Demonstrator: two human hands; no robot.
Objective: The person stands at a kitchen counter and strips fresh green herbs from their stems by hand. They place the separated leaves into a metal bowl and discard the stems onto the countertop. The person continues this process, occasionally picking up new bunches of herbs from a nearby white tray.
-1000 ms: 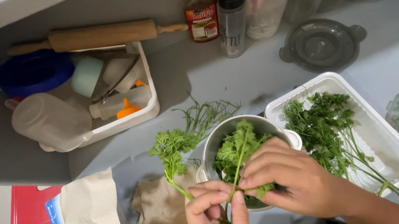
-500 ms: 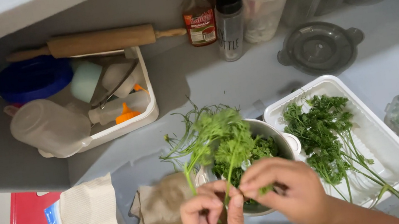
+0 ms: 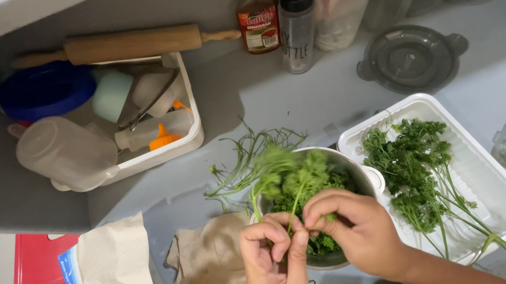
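- Head view: a parsley sprig (image 3: 286, 174), blurred, stands up from both hands over a metal pot (image 3: 348, 170).
- Left hand (image 3: 277, 266) pinches the stem base with curled fingers; right hand (image 3: 355, 228), touching it, closes fingertips on the same sprig.
- More picked greens lie in the pot beneath the hands.
- Just right of the right hand, a white plastic tray (image 3: 490, 190) holds long-stemmed parsley.
- Left of the left hand lies a crumpled brown paper towel (image 3: 210, 274).
- Well beyond the hands rests a wooden rolling pin (image 3: 125, 44).
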